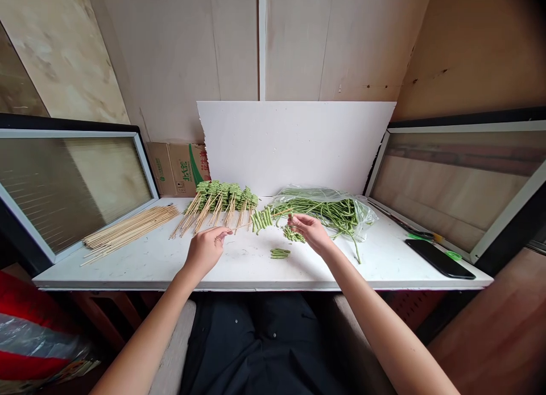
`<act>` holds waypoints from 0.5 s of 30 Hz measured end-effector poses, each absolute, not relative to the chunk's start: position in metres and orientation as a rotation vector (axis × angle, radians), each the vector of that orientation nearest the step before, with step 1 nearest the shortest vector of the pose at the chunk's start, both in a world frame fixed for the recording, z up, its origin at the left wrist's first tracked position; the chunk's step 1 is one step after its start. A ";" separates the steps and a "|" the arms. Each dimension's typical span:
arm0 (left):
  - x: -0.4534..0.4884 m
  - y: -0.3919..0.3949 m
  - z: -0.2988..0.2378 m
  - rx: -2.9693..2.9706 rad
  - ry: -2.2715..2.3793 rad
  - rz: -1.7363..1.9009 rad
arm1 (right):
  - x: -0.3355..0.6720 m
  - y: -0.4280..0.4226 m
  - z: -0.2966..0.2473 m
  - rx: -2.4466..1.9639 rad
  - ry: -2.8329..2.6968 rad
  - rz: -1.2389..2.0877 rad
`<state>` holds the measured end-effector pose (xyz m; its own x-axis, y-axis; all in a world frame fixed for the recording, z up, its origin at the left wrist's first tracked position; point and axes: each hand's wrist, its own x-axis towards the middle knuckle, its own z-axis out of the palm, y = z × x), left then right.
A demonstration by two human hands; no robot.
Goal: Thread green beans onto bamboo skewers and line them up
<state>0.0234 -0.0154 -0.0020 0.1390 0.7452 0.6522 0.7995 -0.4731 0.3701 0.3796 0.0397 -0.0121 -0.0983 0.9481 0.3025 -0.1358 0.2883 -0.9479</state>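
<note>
My left hand (207, 248) is closed on the blunt end of a bamboo skewer (242, 226). Several cut pieces of long green bean (261, 219) sit side by side across that skewer, which is held above the table. Near the skewer's other end, my right hand (310, 231) pinches a short bean piece (290, 217). Below the hands, a few loose bean pieces (280, 252) lie on the white tabletop. A small heap of cut pieces (293, 234) is partly hidden behind my right hand.
Filled bean skewers (222, 197) are stacked at the back left. Bare bamboo skewers (132, 227) lie farther left. Whole long beans (328, 210) spill from a clear plastic bag (367, 217). A black phone (439, 258) and scissors (405, 225) rest at right. Framed glass panels flank the table.
</note>
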 end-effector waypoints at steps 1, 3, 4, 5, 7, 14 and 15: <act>0.024 -0.016 -0.001 -2.324 -1.569 -1.266 | 0.381 0.037 -0.008 -0.785 -1.293 1.215; 0.025 -0.017 -0.001 -2.334 -1.553 -1.274 | 0.384 0.033 -0.001 -0.698 -1.241 1.352; 0.025 -0.018 0.000 -2.337 -1.545 -1.275 | 0.385 0.031 0.002 -0.672 -1.226 1.391; 0.026 -0.018 0.000 -2.339 -1.540 -1.274 | 0.385 0.029 0.004 -0.653 -1.216 1.412; 0.027 -0.018 0.000 -2.339 -1.535 -1.269 | 0.386 0.027 0.006 -0.632 -1.189 1.422; 0.027 -0.016 -0.004 -2.336 -1.541 -1.263 | 0.386 0.029 0.005 -0.610 -1.150 1.376; 0.027 -0.016 -0.004 -2.336 -1.544 -1.264 | 0.386 0.029 0.004 -0.607 -1.149 1.374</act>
